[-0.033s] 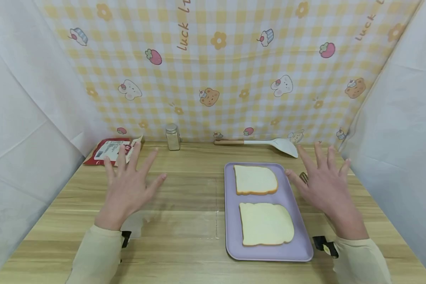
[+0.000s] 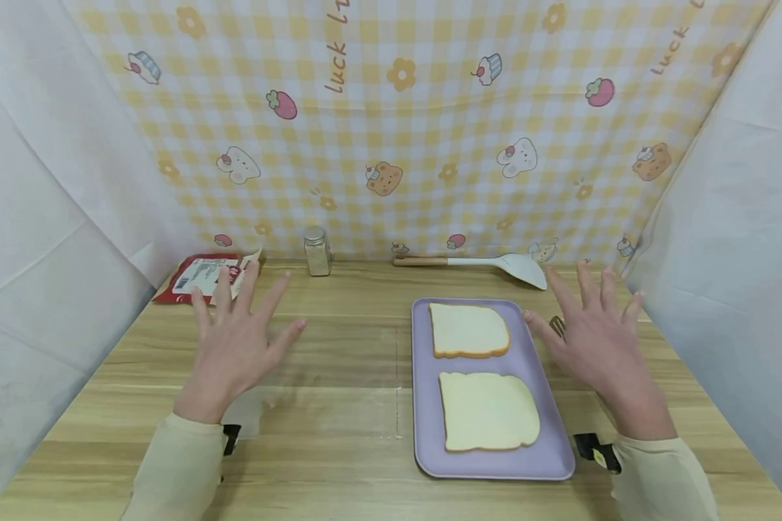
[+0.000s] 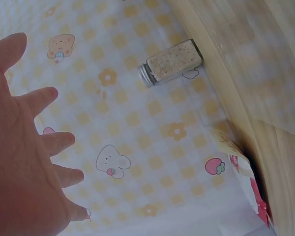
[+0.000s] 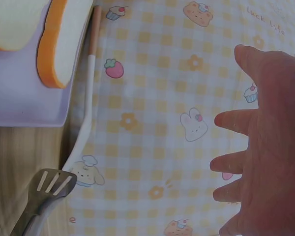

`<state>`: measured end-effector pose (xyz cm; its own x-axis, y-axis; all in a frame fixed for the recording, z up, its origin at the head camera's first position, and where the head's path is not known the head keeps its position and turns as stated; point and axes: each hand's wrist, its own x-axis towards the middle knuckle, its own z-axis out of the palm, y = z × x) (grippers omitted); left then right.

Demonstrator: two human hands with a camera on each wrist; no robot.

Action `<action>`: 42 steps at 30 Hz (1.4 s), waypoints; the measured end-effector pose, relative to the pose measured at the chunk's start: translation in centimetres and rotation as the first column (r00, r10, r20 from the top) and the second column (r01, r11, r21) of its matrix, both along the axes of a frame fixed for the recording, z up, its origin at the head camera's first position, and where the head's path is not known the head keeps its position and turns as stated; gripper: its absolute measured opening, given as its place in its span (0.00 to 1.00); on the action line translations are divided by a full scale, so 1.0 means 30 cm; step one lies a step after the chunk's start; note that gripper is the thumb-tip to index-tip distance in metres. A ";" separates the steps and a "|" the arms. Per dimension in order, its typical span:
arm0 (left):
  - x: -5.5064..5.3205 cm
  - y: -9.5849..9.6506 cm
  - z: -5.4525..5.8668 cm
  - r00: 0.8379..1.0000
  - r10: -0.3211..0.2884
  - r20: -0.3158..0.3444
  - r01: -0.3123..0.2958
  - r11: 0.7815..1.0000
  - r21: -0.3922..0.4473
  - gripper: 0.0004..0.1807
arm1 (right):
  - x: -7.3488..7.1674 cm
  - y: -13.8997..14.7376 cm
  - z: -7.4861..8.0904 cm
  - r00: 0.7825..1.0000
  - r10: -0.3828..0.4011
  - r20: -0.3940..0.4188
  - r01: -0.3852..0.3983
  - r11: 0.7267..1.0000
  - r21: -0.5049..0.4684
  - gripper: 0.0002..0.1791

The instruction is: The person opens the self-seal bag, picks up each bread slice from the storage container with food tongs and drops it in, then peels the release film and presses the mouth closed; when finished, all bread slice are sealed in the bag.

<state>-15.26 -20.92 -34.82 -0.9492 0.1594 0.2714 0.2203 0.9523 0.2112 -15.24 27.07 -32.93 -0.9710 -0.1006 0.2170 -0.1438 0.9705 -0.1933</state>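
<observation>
My left hand (image 2: pixel 237 347) is held over the left side of the table with its fingers spread straight, gripping nothing. Beyond its fingertips lies a red and white packet (image 2: pixel 198 277). My right hand (image 2: pixel 596 344) is likewise spread, just right of a lilac tray (image 2: pixel 426 405). Two bread slices lie flat on that tray, a far slice (image 2: pixel 469 329) and a near slice (image 2: pixel 489 412). Partly hidden under my right hand is a slotted utensil (image 2: pixel 557 325); its dark slotted head (image 4: pixel 51 183) shows in the right wrist view.
Along the back stand a glass shaker (image 2: pixel 318 253) with a metal lid and, flat on the table, a white spatula (image 2: pixel 472 262) with a wooden handle. A clear sheet (image 2: pixel 358 412) lies between my left hand and the tray. A checked cloth (image 2: pixel 404 130) backs the table; white sheets flank it.
</observation>
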 end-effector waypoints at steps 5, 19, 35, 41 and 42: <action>-0.005 0.010 0.003 0.999 -0.029 0.015 0.029 1.000 -0.006 0.41 | -0.006 0.025 0.008 1.000 0.001 -0.014 -0.002 0.999 -0.034 0.46; -0.067 0.111 -0.070 0.920 -0.292 0.260 0.285 0.956 0.067 0.35 | 0.049 0.356 -0.083 0.972 -0.033 0.234 0.064 0.990 -0.128 0.45; -0.127 0.176 -0.182 0.841 -0.291 0.456 0.310 0.950 0.035 0.36 | 0.095 0.362 -0.178 0.966 -0.083 0.246 0.101 0.993 -0.062 0.47; -0.123 0.174 -0.191 0.840 -0.291 0.458 0.306 0.951 0.043 0.35 | 0.103 0.176 -0.146 0.986 -0.049 0.160 0.055 0.998 -0.029 0.41; -0.124 0.174 -0.191 0.841 -0.292 0.456 0.307 0.951 0.043 0.35 | 0.099 0.129 -0.135 0.991 -0.027 0.131 0.030 0.999 -0.021 0.39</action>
